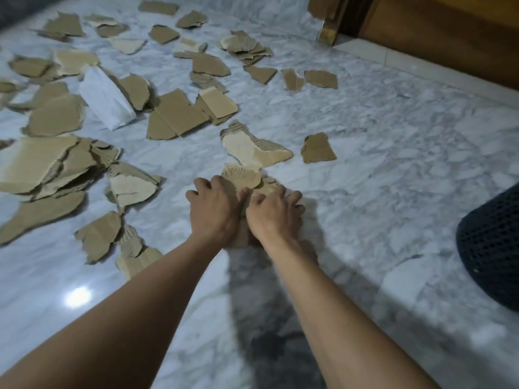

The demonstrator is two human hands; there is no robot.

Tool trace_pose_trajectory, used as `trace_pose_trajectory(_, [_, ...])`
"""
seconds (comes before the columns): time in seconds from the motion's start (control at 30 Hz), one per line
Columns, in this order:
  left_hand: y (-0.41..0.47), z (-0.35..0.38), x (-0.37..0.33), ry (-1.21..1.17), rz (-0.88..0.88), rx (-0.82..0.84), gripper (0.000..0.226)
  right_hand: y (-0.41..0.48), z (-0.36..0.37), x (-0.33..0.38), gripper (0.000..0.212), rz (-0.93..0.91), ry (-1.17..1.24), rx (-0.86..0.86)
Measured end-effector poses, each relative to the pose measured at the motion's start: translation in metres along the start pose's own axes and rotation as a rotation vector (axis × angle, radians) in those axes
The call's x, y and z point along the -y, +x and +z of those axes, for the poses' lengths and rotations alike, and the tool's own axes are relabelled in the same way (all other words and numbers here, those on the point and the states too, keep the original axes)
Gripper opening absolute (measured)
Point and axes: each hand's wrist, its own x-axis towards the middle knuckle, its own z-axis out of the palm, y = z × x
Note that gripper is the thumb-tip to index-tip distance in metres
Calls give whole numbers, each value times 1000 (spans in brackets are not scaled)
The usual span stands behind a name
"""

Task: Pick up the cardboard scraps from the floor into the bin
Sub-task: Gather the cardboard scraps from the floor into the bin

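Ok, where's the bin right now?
In the head view, the dark mesh bin sits at the right edge, right of the right hand.

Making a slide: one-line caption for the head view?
Left hand and right hand grip a small pile of cardboard scraps on the marble floor; the mesh bin stands at right.

Glossy grey-white marble floor held matt, rough-torn corrugated cardboard scraps; the bin was dark perforated mesh.
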Motion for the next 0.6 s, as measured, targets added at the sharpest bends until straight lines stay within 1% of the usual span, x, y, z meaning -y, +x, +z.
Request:
trace_pose_trajectory(0.07, [-2, -4, 2, -87, -24, 25, 67, -1, -1, 4, 45, -5, 47, 3])
trace_pose_trajectory(0.13, [-3, -9, 8, -149, -27, 40, 70, 0, -4, 4, 43, 14, 116, 21])
trace_pose_trajectory(0.27, [-7, -12, 13, -262, -46, 62, 70, -4, -4, 0, 39, -16, 122, 21])
trace_pose_trajectory(0.47, [-23, -9, 16, -286, -20, 41, 65, -18, -16, 0, 37, -98, 167, 46])
trace_pose_trajectory(0.53, [-30, -7, 16, -270, -1, 18, 62, -16, -23, -4, 35, -79, 244, 78])
trace_pose_trajectory(0.6, [-31, -8, 15, -249, 11, 12, 61, -11, -26, -11, 37, -6, 404, 144])
